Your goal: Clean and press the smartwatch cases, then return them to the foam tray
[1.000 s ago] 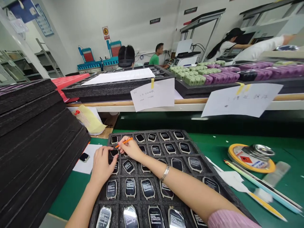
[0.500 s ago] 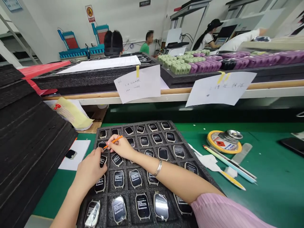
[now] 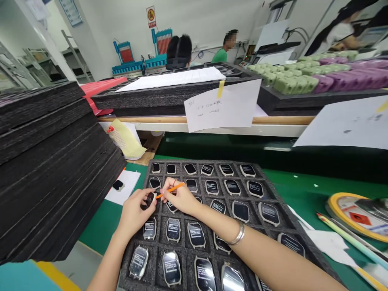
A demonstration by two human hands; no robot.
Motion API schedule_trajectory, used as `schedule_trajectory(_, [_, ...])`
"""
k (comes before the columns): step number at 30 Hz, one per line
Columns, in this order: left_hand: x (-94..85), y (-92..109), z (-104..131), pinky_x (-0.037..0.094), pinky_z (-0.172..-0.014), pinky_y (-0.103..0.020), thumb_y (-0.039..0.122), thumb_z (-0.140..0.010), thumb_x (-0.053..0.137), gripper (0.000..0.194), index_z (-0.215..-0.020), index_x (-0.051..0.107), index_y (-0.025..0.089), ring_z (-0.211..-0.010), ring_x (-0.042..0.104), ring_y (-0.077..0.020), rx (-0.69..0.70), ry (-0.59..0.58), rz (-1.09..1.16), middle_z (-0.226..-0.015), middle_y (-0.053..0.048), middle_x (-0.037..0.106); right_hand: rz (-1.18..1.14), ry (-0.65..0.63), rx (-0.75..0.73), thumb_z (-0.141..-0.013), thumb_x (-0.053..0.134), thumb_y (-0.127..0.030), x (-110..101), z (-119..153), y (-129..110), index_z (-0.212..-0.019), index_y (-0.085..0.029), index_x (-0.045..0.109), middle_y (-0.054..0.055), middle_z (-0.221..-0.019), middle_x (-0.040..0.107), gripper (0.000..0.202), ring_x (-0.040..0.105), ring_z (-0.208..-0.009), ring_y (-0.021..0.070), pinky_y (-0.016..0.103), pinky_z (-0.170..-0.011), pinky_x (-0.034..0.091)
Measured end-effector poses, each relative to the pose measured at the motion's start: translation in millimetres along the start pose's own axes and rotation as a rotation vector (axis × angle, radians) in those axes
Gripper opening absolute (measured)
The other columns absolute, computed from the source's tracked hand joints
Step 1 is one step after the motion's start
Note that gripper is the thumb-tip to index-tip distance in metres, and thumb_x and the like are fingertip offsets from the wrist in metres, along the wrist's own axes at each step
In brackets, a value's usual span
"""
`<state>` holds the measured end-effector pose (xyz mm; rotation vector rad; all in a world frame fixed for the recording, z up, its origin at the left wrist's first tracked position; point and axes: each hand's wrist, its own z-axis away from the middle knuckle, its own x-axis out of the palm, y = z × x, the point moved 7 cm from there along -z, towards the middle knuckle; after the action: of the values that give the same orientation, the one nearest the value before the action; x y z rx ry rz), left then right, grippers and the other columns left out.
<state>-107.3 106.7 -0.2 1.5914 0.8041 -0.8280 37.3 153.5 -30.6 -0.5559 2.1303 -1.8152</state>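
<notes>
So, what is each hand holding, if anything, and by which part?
The left hand holds a watch by its edges; the right hand holds an orange stick near its lower end.

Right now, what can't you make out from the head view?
All in the head view:
- Most of the dark item: left hand's fingers cover it.
- Whether the orange tool in the right hand touches it: tip too small.
- Parts of the tray: hidden by hands and forearms; near side cut off by bottom edge.
- Handwriting on the taped paper: small, blurred.
</notes>
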Motion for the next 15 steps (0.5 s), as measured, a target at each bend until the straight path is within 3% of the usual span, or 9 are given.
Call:
schedule_trajectory(6, [1.0,0,1,0.057,-0.073,-0.031,0.033,-0.085,0.062,0.032,-0.115,0.070,0.024,-0.074,0.068,-0.0178,-0.011,0.038,0.029,-0.094,-0.003,0.070,0.146,-0.019,-0.084,-0.093,0.065,-0.031,1,4,-8,-0.081,-0.017,0.058,-0.004,-0.070,0.063,0.021,0.063,-0.063,0.0125,0.029,-0.064,0.053])
schedule_trajectory(15, [0.2,0,1,0.057,-0.070,-0.031,0.032,-0.084,0.061,0.032,-0.113,0.071,0.022,-0.070,0.067,-0.0175,-0.035,0.080,0.026,-0.093,-0.003,0.072,0.320,-0.071,-0.248,-0.096,0.053,-0.027,5,11,-24,-0.082,-0.022,0.054,0.002,-0.078,0.065,0.014,0.064,-0.073,0.0176,0.033,-0.072,0.053])
